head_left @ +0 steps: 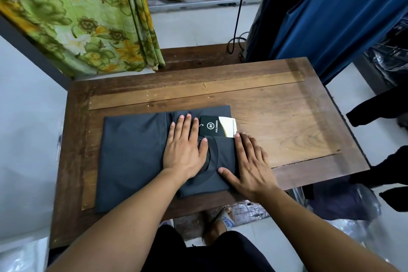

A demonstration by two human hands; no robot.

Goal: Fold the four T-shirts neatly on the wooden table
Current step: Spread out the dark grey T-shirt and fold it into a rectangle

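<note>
T-shirt [132, 157], dark grey, smooth matte knit: lies partly folded into a long rectangle on the left-centre of the wooden table [276, 117], with the folded collar end on top at the right. Left hand [185, 150] and right hand [251, 165] press it flat, fingers straight, gripping nothing. Glossy card hang tag [217, 127], lettered POLOMMIN, lies beside the collar. Collar partly covered by the left hand; a small label under the thumb, perhaps woven, is illegible. Table: scuffed brown planks.

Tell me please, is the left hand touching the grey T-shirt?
Touching. The head view shows the left hand lying flat, fingers straight, pressing on the folded grey T-shirt.
</note>
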